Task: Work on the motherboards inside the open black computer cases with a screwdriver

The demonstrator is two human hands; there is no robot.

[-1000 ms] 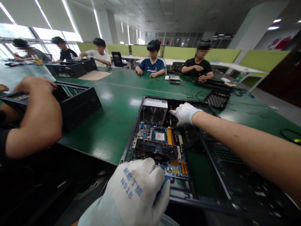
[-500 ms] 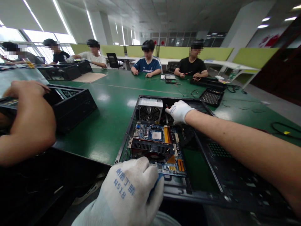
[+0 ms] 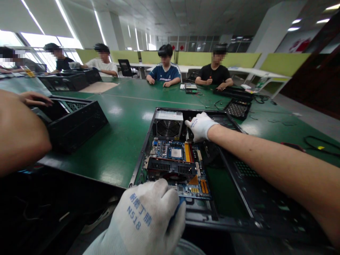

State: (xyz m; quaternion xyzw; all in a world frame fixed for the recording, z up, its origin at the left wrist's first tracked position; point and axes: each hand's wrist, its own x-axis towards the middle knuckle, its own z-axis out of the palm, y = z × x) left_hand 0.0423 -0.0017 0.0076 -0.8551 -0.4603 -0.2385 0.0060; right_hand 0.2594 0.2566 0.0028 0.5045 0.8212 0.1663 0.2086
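Left hand at near edge of case, likely bracing; right hand's fingers beside fan. Both finger openings indeterminable.

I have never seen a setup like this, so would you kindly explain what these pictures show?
There is no robot here: a person works in white gloves, and every picture comes from one camera on their head, looking forward and down.

On the green table lies an open black computer case. Inside are a power supply with a round fan grille, a blue circuit board and a dark slotted card.

The right hand reaches in beside the power supply; the left hand is curled by the case's near edge. Whether either holds anything is hidden.

Another open case stands to the left, and other people work around the table.
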